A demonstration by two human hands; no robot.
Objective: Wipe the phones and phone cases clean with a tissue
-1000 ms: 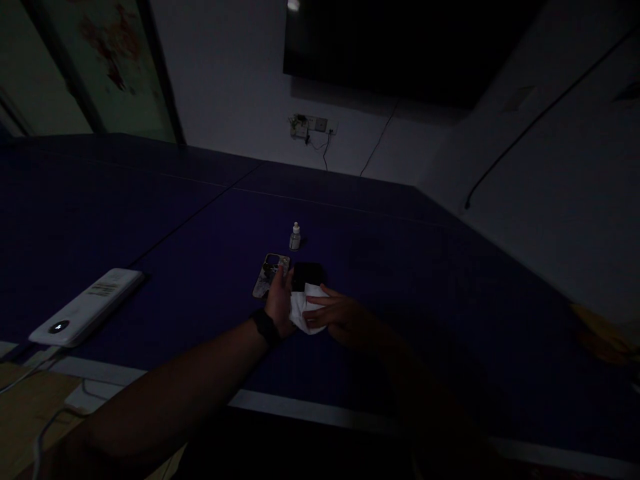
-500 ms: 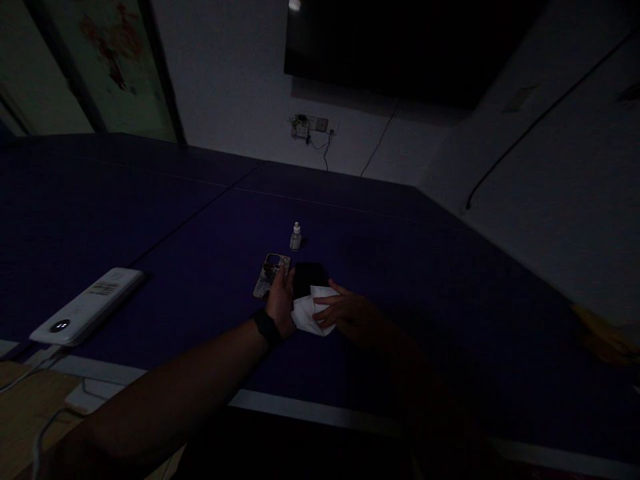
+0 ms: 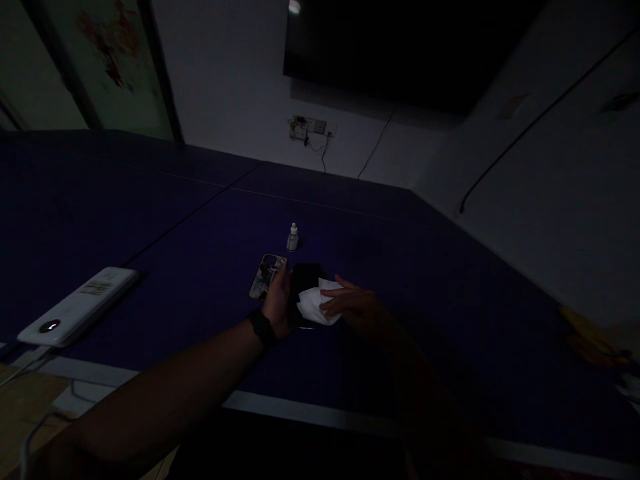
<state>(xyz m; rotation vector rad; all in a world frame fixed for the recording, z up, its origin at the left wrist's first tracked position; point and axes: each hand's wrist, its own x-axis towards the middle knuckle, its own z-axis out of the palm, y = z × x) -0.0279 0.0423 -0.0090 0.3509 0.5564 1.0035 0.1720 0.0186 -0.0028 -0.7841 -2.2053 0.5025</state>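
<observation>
My left hand (image 3: 278, 301), with a dark band on its wrist, is closed around the left edge of a dark, flat phone (image 3: 306, 275). A white tissue (image 3: 315, 305) lies against the lower part of the phone's face, covering some of it. The fingers of my right hand (image 3: 353, 307) press on the tissue and grip it from the right. Just left of my left hand, a patterned phone case (image 3: 266, 275) rests on the table, partly behind my thumb. Beyond the phone stands a small clear dropper bottle (image 3: 293, 239) with a white cap.
A white power bank (image 3: 83, 303) with a lit display and a cable lies at the left on the dark blue table (image 3: 210, 233). Something yellow (image 3: 590, 330) sits at the right edge. A wall socket (image 3: 319, 126) and a large dark screen (image 3: 400, 53) are on the far wall.
My right hand has shifted the tissue slightly up and to the right over the phone, uncovering its lower left part. My left hand keeps its hold.
</observation>
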